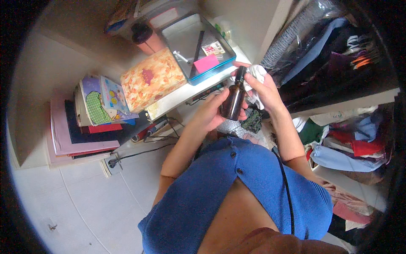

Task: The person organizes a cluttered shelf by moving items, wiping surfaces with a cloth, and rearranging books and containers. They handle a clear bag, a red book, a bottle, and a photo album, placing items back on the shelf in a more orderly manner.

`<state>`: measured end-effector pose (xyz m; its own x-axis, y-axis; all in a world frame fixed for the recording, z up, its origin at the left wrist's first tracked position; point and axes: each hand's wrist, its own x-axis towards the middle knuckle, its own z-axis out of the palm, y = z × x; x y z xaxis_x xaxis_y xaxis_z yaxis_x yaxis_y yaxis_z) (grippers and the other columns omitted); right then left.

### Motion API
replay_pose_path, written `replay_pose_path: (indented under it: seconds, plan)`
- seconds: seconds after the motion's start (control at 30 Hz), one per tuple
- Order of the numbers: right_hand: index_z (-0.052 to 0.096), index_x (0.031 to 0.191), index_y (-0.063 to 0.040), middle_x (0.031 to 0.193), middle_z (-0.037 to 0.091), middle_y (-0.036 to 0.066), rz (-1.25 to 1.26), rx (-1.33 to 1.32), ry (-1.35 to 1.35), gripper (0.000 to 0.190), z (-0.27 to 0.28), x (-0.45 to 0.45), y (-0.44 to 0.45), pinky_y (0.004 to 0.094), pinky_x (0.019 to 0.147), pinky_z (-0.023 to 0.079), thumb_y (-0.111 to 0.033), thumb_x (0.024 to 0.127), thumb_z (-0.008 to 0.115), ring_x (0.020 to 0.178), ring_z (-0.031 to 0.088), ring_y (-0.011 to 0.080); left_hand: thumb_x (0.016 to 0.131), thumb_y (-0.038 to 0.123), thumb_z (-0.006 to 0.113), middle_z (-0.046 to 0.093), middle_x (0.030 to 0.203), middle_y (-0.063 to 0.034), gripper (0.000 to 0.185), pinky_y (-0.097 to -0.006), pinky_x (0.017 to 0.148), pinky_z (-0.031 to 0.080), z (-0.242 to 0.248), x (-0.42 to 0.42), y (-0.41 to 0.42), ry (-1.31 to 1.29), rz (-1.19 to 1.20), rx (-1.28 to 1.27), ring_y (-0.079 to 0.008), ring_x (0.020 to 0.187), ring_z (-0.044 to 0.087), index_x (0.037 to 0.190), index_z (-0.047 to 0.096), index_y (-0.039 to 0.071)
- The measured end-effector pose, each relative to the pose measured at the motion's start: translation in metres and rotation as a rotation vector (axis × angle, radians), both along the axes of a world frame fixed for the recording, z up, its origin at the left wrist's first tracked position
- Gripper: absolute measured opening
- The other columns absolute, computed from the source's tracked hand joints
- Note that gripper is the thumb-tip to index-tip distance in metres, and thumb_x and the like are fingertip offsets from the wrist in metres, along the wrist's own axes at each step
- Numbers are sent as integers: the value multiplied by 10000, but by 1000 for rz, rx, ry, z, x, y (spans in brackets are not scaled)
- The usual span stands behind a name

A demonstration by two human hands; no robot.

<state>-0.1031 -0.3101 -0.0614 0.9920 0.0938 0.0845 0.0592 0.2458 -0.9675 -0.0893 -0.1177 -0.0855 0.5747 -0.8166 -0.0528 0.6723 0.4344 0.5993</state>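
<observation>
A small brown glass bottle (232, 103) with a black cap (241, 73) is tilted in front of me. My left hand (212, 112) grips the body of the bottle from below. Up at the cap, my right hand (263, 85) has its fingers around the neck and also holds a crumpled white cloth (256, 73). Just beyond the hands, an open metal tin with a blue rim (213, 67) sits on a white shelf. Inside it lie a pink sticky-note pad (206, 63), a syringe (181, 57), a dark strip (199, 47) and a small printed packet (213, 48).
Left of the tin stands a floral box (153, 79), with a pink tumbler with a black lid (147, 39) behind it. Books and folders (92, 127) are stacked farther left. A black cable with a plug (112, 163) hangs near the floor. Folded clothes (347, 157) fill shelves at right.
</observation>
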Motion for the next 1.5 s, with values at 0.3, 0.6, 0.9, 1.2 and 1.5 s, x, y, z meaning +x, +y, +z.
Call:
replay_pose_path:
  seconds: [0.3, 0.6, 0.9, 1.2, 1.5]
  plan:
    - [604, 1156, -46, 962, 658, 31, 31, 78, 109, 390, -2, 8, 0, 175, 566, 432, -307, 869, 645, 722, 586, 67, 984, 479, 343, 622, 933, -140, 614, -305, 648, 492, -11, 2, 0, 93, -35, -60, -197, 738, 605, 1262, 444, -59]
    - [612, 1165, -48, 953, 672, 29, 35, 68, 108, 386, -5, 7, -7, 169, 527, 402, -292, 867, 645, 664, 578, 64, 977, 478, 373, 626, 950, -147, 597, -312, 654, 506, -14, 2, -1, 79, -39, -3, -196, 750, 611, 1256, 460, -43]
    - [593, 1206, -44, 1041, 685, 54, 75, 28, 96, 399, -4, 7, -16, 148, 482, 359, -268, 877, 628, 607, 507, 15, 950, 341, 526, 645, 958, -171, 417, -333, 647, 546, 2, -3, -3, -131, 156, 319, -219, 728, 649, 1160, 530, -19]
    - [647, 1124, -60, 872, 676, 5, 2, -110, 76, 324, -7, 3, -17, 165, 430, 334, -262, 870, 637, 488, 429, 16, 951, 354, 516, 653, 975, -193, 444, -324, 635, 549, 3, -5, -1, -129, 147, 350, -219, 746, 659, 1162, 522, -36]
    - [657, 1091, -50, 716, 593, -36, -119, -244, 117, 321, 8, 0, -13, 156, 430, 317, -296, 887, 631, 485, 422, 8, 979, 466, 384, 622, 845, -141, 587, -231, 552, 513, 2, 0, -6, 197, 44, -26, -158, 654, 591, 1222, 483, -59]
